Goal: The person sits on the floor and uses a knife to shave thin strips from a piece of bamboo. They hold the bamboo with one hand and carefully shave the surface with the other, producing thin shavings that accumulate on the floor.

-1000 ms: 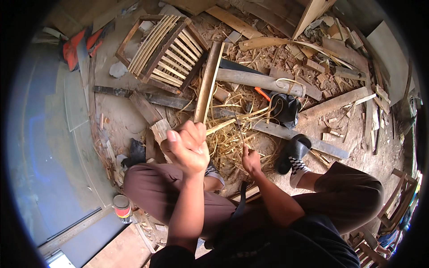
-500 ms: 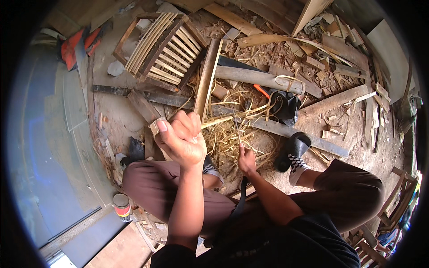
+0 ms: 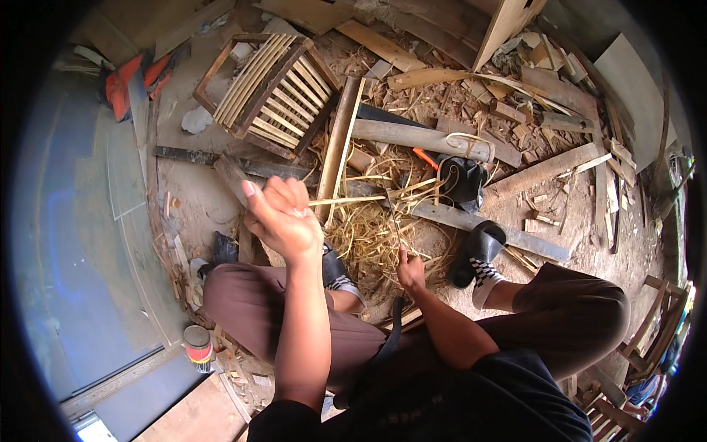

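Note:
My left hand (image 3: 281, 219) is closed, thumb up, around one end of a thin pale bamboo strip (image 3: 347, 200). The strip runs rightward from the fist to the narrow blade of a knife (image 3: 394, 219). Lower and to the right, my right hand (image 3: 411, 269) grips that knife, its blade pointing away from me and meeting the strip's far end. Fingers hide most of the handle; a dark piece shows below the hand. Under the blade lies a tangled heap of pale shavings (image 3: 361, 239) between my feet.
A slatted wooden frame (image 3: 272, 96) stands at the far left. A channel-shaped wooden bar (image 3: 340, 144), a round pole (image 3: 420, 138) and a long flat board (image 3: 479, 219) lie ahead. A black bag (image 3: 462, 180) sits beyond my right sandal (image 3: 482, 247). A can (image 3: 197, 344) stands left.
My left hand has moved a little left with the strip, whose free end now lies near the blade. My right hand holds the knife at nearly the same place.

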